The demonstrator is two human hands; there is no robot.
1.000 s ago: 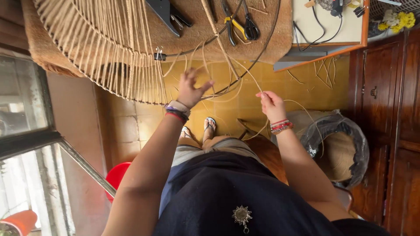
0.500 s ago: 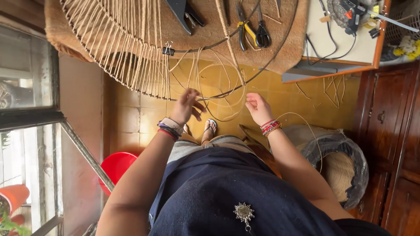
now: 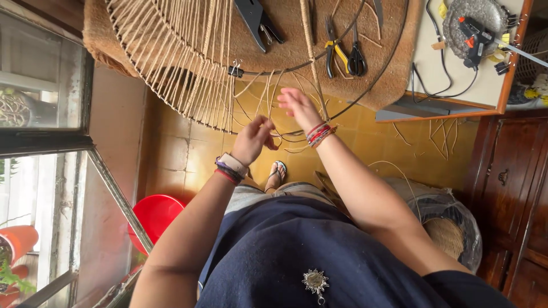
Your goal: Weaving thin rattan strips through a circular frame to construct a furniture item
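Gripping cord strands (image 3: pixel 268 97), left hand (image 3: pixel 254 138) fingers clenched; right hand (image 3: pixel 298 104) fingers released; bag (image 3: pixel 456 222) holding fibre coil (image 3: pixel 445 235).

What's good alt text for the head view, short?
Seen from above, the left hand and right hand work loose tan cords hanging from a round wire frame strung with cord, which lies on a brown mat at a table edge. Pliers lie on the mat; a red tub stands on the floor.

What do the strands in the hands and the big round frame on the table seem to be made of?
Strands: pale tan, matte, thin and springy, probably natural fibre or rattan cord.
Round frame: thin dark rim, smooth, likely metal rod; not certain.
Left hand and right hand work the loose ends.
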